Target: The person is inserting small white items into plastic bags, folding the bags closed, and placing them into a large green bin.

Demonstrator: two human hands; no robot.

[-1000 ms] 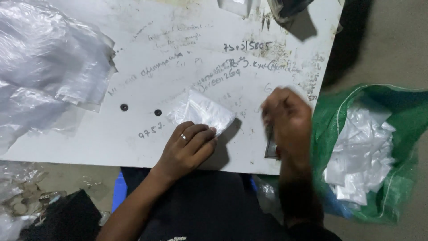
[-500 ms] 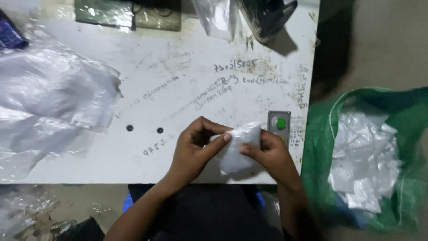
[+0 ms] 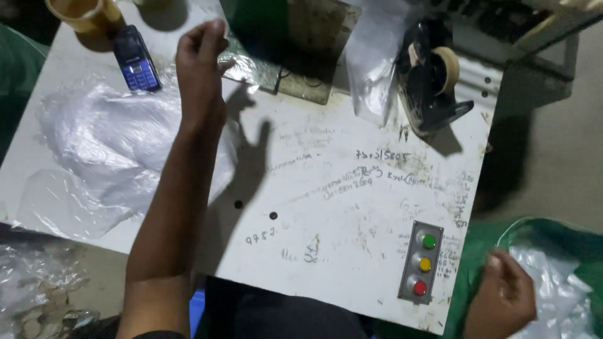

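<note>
While the left hand (image 3: 200,59) is stretched, loosely curled and empty, above the heap of clear plastic bags (image 3: 119,135) near the metal plate (image 3: 295,56), the right hand (image 3: 502,301) is lowered, released, into the green sack (image 3: 540,235) of folded bags (image 3: 556,292); many loose bags are judged left.

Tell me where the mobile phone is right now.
In the head view the dark mobile phone lies at the table's far left corner, just below the yellow cup and above the heap of clear plastic, left of the raised left hand.

Dim, hard shadows, slight blur
</note>
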